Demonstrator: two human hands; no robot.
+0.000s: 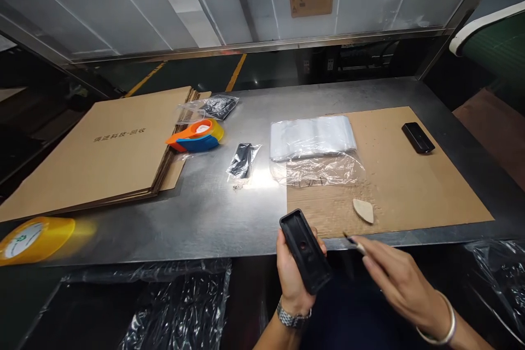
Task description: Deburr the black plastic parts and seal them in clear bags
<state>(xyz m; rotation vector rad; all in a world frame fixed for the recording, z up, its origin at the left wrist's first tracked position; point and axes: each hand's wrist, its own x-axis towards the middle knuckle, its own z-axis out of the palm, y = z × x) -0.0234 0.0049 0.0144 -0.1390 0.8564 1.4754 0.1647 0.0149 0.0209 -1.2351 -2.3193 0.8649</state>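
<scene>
My left hand (289, 279) is wrapped round a black rectangular tray-like part (305, 251), its hollow side facing up with a small reddish hole inside. To the right, my right hand (400, 276) pinches a small slim tool (355, 244) with a dark tip, which points toward the black part without touching it. A beige wedge-shaped piece (364, 211) lies on the cardboard sheet (394, 175), just beyond my right hand. Another black part (418, 138) rests at the sheet's right side.
Clear plastic bags (312, 139) overlap the cardboard's left edge. A bagged black part (241, 161) lies on the metal table (200, 202). Farther left are an orange-blue tape dispenser (197, 135), stacked cardboard (94, 158) and a yellow tape roll (39, 239). Black plastic (176, 306) hangs below the table.
</scene>
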